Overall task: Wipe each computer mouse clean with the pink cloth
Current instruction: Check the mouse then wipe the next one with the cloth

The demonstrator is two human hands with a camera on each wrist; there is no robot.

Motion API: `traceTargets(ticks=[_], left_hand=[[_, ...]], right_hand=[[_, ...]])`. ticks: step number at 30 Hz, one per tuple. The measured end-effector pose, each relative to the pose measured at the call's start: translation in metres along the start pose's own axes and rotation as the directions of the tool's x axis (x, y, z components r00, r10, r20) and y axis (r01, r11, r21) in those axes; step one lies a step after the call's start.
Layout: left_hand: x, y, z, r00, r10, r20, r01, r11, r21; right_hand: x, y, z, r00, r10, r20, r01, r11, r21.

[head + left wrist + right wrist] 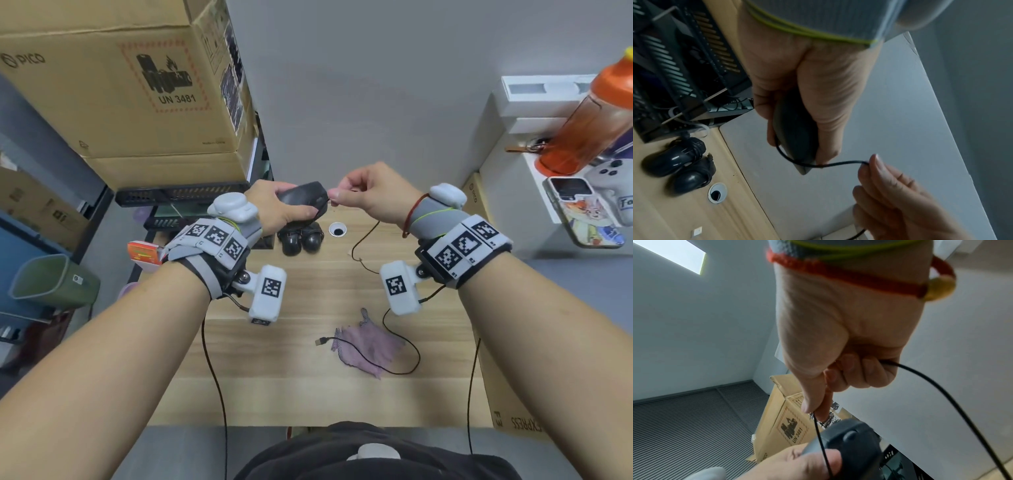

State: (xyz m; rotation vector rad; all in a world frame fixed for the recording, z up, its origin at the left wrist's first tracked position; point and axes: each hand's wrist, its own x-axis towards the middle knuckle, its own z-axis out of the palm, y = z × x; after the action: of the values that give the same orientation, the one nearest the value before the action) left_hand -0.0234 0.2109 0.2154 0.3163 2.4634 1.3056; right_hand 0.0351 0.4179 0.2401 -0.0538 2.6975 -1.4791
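My left hand [277,205] grips a black wired mouse [305,199] [795,134] [849,439] in the air above the far edge of the wooden table [308,394]. My right hand [363,195] pinches the mouse's black cable [838,164] [819,431] between thumb and forefinger, just right of the mouse. The cable hangs down to the table and ends in a USB plug [321,341]. The pink cloth [368,346] lies crumpled on the table near me, with the cable across it. Two more black mice [301,240] [678,165], cables wound round them, sit on the table under the held one.
A round cable hole [337,229] opens right of the two mice. Cardboard boxes [130,85] and a black rack [181,195] stand at the left. On a white shelf at the right are an orange bottle [589,126] and a phone [579,209]. A green bin [51,281] stands at the left.
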Motion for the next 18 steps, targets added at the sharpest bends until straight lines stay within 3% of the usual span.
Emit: traceTargets(ticks=[5,11,14,18], left_hand=[[-0.011,0.011,0.006,0.988,0.01,0.153,-0.04,0.98,0.194],[-0.026,0.025,0.001,0.934,0.094,0.344,-0.134,0.986,0.095],[-0.029,0.029,-0.005,0.928,0.161,0.337,-0.172,0.985,0.003],[-0.031,0.038,-0.01,0.944,0.256,0.209,-0.235,0.965,-0.119]], right_hand=[[0.006,-0.01,-0.005,0.999,-0.035,0.008,0.035,0.998,-0.046],[0.008,-0.007,-0.008,1.0,-0.009,-0.005,0.008,1.0,-0.009],[0.007,0.0,-0.011,0.999,0.047,-0.001,-0.047,0.997,0.061],[0.002,0.008,-0.004,0.991,0.12,0.057,-0.124,0.99,0.065]])
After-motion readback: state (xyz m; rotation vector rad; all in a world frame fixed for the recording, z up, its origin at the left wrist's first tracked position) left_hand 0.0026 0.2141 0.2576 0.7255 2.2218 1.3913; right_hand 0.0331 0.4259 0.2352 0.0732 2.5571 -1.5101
